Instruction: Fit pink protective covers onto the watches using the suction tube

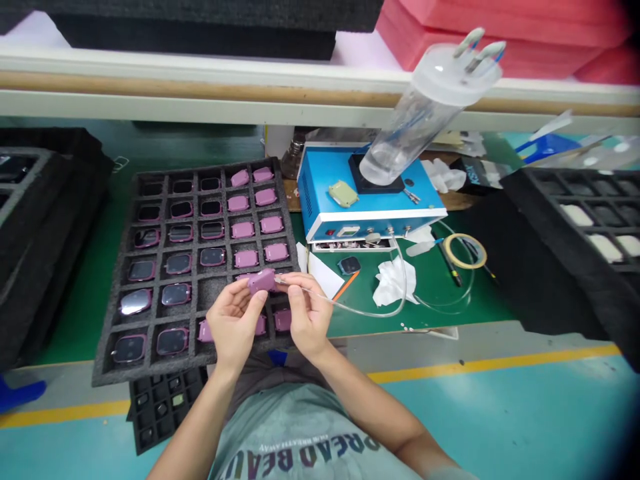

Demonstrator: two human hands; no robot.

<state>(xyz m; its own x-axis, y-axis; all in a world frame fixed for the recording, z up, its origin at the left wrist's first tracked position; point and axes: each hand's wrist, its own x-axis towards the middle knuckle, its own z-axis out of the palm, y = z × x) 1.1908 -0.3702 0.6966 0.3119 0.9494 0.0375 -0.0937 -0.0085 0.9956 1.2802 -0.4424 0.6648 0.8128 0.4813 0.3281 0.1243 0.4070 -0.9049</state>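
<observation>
My left hand (pixel 236 325) holds a purple watch case (pixel 261 281) between thumb and fingers above a black foam tray (pixel 120 320). My right hand (pixel 309 319) pinches the tip of a clear thin tube (pixel 360 311), which touches or nearly touches the right edge of the case. From there the tube curves up to the front of a blue machine (pixel 320 175). Purple watch parts fill many compartments of the tray; those at the left show dark screens, while those at the right show plain purple backs.
A clear cylinder (pixel 410 130) and a yellow-green case (pixel 343 194) are on the machine. Right of it lie crumpled white tissue (pixel 395 281), a tape roll (pixel 465 251) and a black pen (pixel 450 263). Foam trays stand at both sides; a shelf edge (pixel 200 100) crosses above.
</observation>
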